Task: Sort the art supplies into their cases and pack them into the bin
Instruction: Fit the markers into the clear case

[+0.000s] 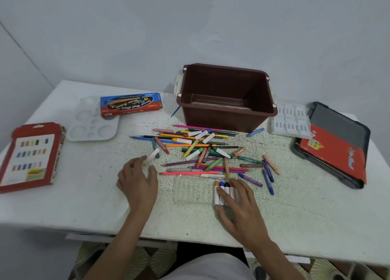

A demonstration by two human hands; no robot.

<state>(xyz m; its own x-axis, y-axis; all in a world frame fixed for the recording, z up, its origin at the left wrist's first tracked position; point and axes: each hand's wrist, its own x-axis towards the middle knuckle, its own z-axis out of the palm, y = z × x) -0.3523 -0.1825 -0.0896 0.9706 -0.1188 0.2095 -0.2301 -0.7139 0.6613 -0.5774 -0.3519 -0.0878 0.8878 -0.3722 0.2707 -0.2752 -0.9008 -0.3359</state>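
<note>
Markers and pencils (200,148) lie heaped just in front of the brown bin (272,110). Farther out from the bin, our right hand (240,205) presses flat, gripping nothing, on a clear case (190,191) holding four markers (223,190), while our left hand (137,182) pinches a white-capped marker (152,156). We judge case-filling is underway; next, that marker needs slotting beside the four.

Far left on the surface (88,199), a flat blue and red cardboard box (130,105) carries script, upside down from here: "Special High Class Water Colors". Its smaller print is too blurred to read.
</note>
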